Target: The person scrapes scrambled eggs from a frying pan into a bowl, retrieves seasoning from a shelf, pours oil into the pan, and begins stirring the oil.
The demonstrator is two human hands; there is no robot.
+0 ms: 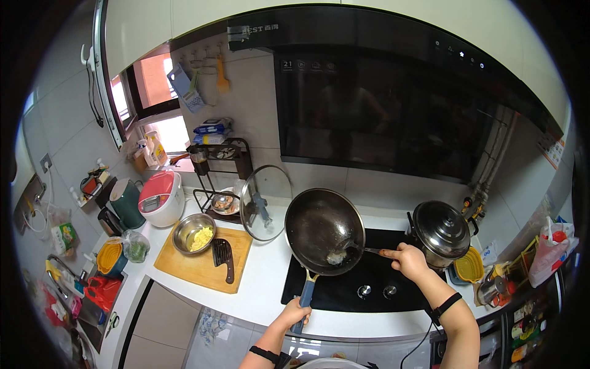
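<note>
My left hand [296, 312] grips the blue-grey handle of a dark wok [318, 221], which is tilted up over the left side of the black gas hob [332, 295]. In my right hand [409, 262] is a spatula [366, 249] with a brown handle end. Its blade reaches into the wok, touching a small pale, glossy lump [336, 257] low on the inner wall. I cannot tell what the lump is. To the left, a steel bowl [177, 235] with yellow scrambled egg [202, 239] sits on a wooden cutting board [193, 272], beside a dark cleaver [223, 253].
A lidded steel pot [440, 235] stands on the hob's right. Leaning against the wall behind the board is a glass lid [272, 198], near a black rack [244, 161]. A rice cooker [161, 203] stands farther left, and a yellow basket [470, 265] sits right of the pot.
</note>
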